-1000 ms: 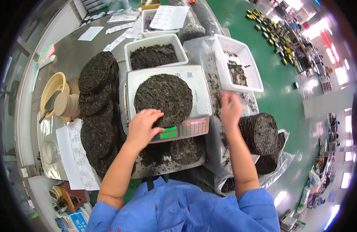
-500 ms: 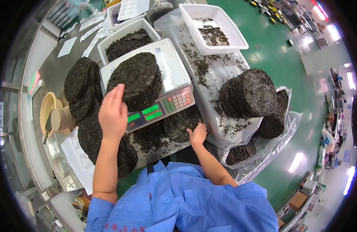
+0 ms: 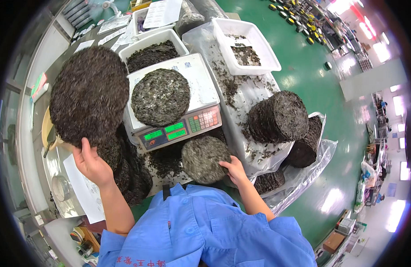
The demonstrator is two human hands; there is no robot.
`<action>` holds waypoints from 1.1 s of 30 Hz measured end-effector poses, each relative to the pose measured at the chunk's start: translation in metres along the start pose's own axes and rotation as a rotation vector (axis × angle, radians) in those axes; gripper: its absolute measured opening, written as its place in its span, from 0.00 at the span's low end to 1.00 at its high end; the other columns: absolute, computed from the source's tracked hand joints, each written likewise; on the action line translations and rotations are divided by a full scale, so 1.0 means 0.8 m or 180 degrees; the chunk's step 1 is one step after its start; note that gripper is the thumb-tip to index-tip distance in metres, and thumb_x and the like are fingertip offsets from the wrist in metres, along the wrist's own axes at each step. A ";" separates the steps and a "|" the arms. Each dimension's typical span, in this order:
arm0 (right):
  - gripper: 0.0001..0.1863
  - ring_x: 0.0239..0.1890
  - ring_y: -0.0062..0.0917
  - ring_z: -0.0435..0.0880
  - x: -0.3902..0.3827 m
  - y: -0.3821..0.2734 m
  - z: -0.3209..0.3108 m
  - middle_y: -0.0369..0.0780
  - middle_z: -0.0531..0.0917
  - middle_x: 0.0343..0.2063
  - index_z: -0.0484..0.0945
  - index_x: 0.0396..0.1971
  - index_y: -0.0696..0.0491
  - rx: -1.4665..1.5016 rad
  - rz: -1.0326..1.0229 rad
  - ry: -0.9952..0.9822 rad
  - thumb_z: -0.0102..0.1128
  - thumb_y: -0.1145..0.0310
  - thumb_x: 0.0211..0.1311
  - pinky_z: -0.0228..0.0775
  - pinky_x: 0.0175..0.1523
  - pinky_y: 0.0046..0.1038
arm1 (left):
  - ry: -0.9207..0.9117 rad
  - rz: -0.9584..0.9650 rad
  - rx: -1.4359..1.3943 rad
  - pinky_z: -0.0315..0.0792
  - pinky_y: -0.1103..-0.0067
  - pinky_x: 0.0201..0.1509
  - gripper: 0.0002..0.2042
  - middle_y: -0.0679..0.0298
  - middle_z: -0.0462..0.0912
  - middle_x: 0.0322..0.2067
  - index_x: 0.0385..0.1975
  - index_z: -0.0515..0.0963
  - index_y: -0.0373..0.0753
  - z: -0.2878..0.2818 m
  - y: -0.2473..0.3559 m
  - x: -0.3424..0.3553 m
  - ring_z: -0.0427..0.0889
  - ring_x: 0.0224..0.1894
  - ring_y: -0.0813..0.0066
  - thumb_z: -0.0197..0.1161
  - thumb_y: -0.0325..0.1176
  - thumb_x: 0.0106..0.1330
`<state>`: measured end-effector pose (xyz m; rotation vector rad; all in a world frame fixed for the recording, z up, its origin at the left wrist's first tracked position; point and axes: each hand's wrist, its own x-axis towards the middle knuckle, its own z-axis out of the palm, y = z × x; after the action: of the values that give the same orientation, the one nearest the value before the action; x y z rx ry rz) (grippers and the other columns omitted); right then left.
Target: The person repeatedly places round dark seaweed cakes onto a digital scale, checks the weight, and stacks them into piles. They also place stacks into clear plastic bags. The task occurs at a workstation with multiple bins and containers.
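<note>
Two hands work over the table in the head view, each on a dark, flaky round cake. The left hand [image 3: 93, 163] is closed on the near edge of a large dark disc [image 3: 90, 93], which it holds up at the left; thumb or finger shows against the edge, while the other fingers are partly hidden, and the disc is blurred. Below and beside it, dark stacks [image 3: 125, 171] stand along the left side of the weighing scale, next to a white sheet [image 3: 86, 198] and a yellowish basin [image 3: 46, 127] that the raised disc partly covers. The right hand [image 3: 235, 171] pinches the right edge of a paler disc [image 3: 205, 160], thumb on its upper face, just in front of the scale and close to the blue shirt [image 3: 187, 222]; this disc is blurred too. Between the hands, one more disc [image 3: 161, 98] lies flat on the white platform of the scale [image 3: 201, 91], above its lit green display and keypad. Loose dark crumbs [image 3: 164, 163] are scattered before the scale. Behind it sits a white bin with dark flakes [image 3: 151, 55]. To the right, on plastic sheeting strewn with bits, are a second white bin [image 3: 261, 40] and a thick cylindrical stack [image 3: 280, 116], with another stack [image 3: 304, 146] beside it in a clear bag [image 3: 316, 173].
</note>
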<state>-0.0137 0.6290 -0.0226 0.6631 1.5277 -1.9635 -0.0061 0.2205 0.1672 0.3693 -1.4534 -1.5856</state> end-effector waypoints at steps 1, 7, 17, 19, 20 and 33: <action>0.21 0.44 0.27 0.83 -0.011 -0.004 -0.012 0.43 0.83 0.44 0.73 0.50 0.64 -0.0149 -0.0095 0.0018 0.64 0.80 0.54 0.75 0.51 0.29 | 0.0150 -0.0071 -0.0029 0.69 0.85 0.41 0.11 0.65 0.81 0.42 0.50 0.75 0.33 -0.012 -0.003 -0.002 0.77 0.38 0.83 0.56 0.28 0.72; 0.24 0.51 0.23 0.79 -0.112 -0.165 0.105 0.40 0.80 0.50 0.71 0.55 0.59 -0.0077 -0.1984 0.0037 0.58 0.86 0.56 0.70 0.59 0.26 | 0.0809 -0.0464 -0.0084 0.64 0.88 0.33 0.06 0.69 0.78 0.36 0.43 0.75 0.36 -0.084 -0.008 -0.005 0.73 0.33 0.88 0.57 0.27 0.70; 0.31 0.72 0.42 0.58 0.032 -0.154 0.229 0.49 0.66 0.66 0.69 0.60 0.55 -0.4299 -0.4362 -0.0555 0.56 0.80 0.50 0.41 0.75 0.54 | 0.0873 -0.0836 -0.0675 0.70 0.85 0.40 0.10 0.69 0.76 0.40 0.49 0.74 0.35 -0.056 0.036 -0.016 0.74 0.40 0.85 0.56 0.29 0.70; 0.31 0.70 0.42 0.63 0.004 -0.149 0.222 0.48 0.68 0.64 0.68 0.61 0.55 -0.3822 -0.4602 -0.0277 0.59 0.80 0.53 0.46 0.74 0.49 | 0.0948 -0.0911 -0.0618 0.71 0.78 0.53 0.14 0.63 0.78 0.46 0.52 0.73 0.33 -0.079 0.019 -0.025 0.76 0.49 0.76 0.55 0.29 0.70; 0.30 0.67 0.42 0.66 -0.013 -0.147 0.223 0.48 0.70 0.62 0.69 0.60 0.56 -0.3476 -0.4451 -0.0355 0.60 0.79 0.54 0.50 0.73 0.47 | 0.1092 -0.1032 -0.0556 0.71 0.77 0.55 0.15 0.62 0.78 0.47 0.54 0.72 0.31 -0.097 -0.003 -0.033 0.76 0.51 0.74 0.56 0.28 0.70; 0.18 0.47 0.22 0.81 -0.040 -0.180 0.183 0.38 0.82 0.48 0.72 0.56 0.54 0.0704 -0.1514 -0.0710 0.58 0.74 0.68 0.73 0.57 0.28 | -0.1380 -0.1594 -0.0311 0.78 0.79 0.46 0.22 0.52 0.77 0.54 0.62 0.66 0.30 0.018 -0.006 -0.059 0.81 0.50 0.68 0.46 0.41 0.77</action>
<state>-0.0968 0.5189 0.1329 0.1555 1.4335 -2.4888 0.0066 0.2653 0.1503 0.3654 -1.6821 -2.2366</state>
